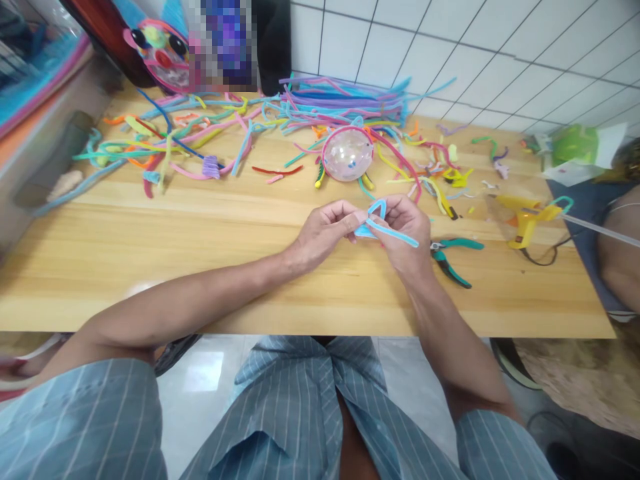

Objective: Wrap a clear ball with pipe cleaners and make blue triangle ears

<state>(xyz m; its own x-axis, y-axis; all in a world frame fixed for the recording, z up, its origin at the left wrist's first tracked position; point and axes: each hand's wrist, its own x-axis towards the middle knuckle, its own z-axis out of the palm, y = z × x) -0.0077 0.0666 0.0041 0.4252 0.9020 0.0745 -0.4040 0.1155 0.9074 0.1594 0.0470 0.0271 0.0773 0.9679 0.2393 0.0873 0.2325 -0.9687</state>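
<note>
A light blue pipe cleaner, bent into a loop with one loose end pointing right, is pinched between my two hands above the table. My left hand grips its left side with thumb and forefinger. On the other side, my right hand closes round the loop, and the loose end crosses over its thumb. Just beyond my fingers sits a clear round ball rimmed with pink pipe cleaner, with small blue specks inside. Teal-handled pliers lie spread beside my right wrist.
Bundled purple and blue pipe cleaners lie against the tiled wall, with loose coloured ones scattered to the left. A yellow glue gun rests at the right. A finished-looking decorated figure stands at the back left. Another person's leg shows at the right edge.
</note>
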